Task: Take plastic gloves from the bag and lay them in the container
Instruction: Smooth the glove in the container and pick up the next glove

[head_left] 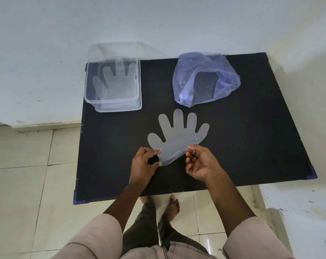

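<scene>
the black board [251, 146] is the landmark. above its near middle, 2 hands hold 1 clear plastic glove [177, 139] spread flat, its fingers pointing toward the far edge. the left hand [142, 166] pinches the cuff corner below the glove's thumb; the right hand [200, 163] pinches the opposite cuff edge with its fingertips, other fingers loosely curled. at the board's far left corner sits a clear container [112, 103] with another glove [114, 75] lying inside. near the board's far edge, right of the container, lies a crumpled bluish bag [205, 79], mouth open.
</scene>
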`<action>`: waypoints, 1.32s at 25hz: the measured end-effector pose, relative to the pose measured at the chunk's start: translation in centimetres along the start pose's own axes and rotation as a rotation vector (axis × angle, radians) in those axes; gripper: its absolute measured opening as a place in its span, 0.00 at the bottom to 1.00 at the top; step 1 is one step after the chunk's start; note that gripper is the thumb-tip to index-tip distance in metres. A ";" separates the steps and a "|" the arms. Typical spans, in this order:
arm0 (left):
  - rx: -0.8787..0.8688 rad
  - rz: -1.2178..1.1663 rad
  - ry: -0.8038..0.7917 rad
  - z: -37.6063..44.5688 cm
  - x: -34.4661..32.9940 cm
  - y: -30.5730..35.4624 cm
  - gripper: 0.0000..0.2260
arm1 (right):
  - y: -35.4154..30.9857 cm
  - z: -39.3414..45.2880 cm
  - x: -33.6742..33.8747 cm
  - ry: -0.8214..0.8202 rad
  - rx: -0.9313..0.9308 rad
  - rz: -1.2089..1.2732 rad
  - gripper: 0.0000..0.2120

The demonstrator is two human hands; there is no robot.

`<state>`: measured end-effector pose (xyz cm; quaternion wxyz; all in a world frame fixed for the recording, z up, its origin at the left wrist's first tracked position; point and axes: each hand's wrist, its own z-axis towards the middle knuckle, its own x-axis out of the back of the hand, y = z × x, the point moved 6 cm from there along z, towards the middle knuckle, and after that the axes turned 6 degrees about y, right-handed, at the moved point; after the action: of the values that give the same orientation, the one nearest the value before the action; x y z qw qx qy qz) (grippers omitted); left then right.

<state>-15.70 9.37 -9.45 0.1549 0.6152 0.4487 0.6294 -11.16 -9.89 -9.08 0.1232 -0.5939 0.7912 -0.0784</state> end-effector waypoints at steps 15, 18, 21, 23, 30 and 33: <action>0.072 -0.202 -0.056 2.1 0.5 1.3 0.04 | -2.6 -0.7 4.6 0.227 0.694 -0.475 0.08; 0.139 -0.268 -0.084 2.5 0.6 1.5 0.05 | -3.1 -0.2 6.2 0.270 0.840 -0.775 0.24; 0.167 -0.315 -0.092 2.9 0.6 1.9 0.01 | -3.3 0.3 5.2 0.278 0.970 -1.044 0.33; 0.208 -0.342 -0.103 3.0 0.6 2.1 0.02 | -3.3 0.5 4.2 0.258 1.047 -1.071 0.31; 0.302 -0.358 -0.132 3.3 0.9 1.8 0.01 | -4.6 -1.6 3.0 0.281 1.323 -0.753 0.09; 0.288 -0.343 -0.127 3.9 1.2 2.0 0.01 | -4.5 -1.6 2.8 0.182 1.237 -0.611 0.06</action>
<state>-11.69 10.63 -7.76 0.1983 0.5842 0.6211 0.4833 -8.26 -13.87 -6.60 0.3444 -0.6017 0.4060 -0.5954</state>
